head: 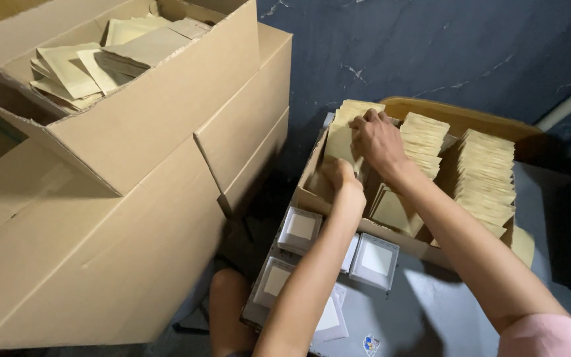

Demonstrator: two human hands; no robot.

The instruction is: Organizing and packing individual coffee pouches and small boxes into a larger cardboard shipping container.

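Note:
My left hand (340,177) and my right hand (377,140) are both closed on a stack of tan paper envelopes (346,124) standing at the left end of a shallow cardboard box (312,199). The right hand grips the top of the stack, the left holds its lower edge. More rows of the same envelopes (486,173) fill the box to the right, packed upright. A loose envelope (394,210) leans just under my right forearm.
Several small white square frames in clear sleeves (375,260) lie on the grey table (431,311) in front of the box. Large stacked cardboard cartons (140,198) stand to the left, the top one open with loose envelopes (94,63). A dark blue wall is behind.

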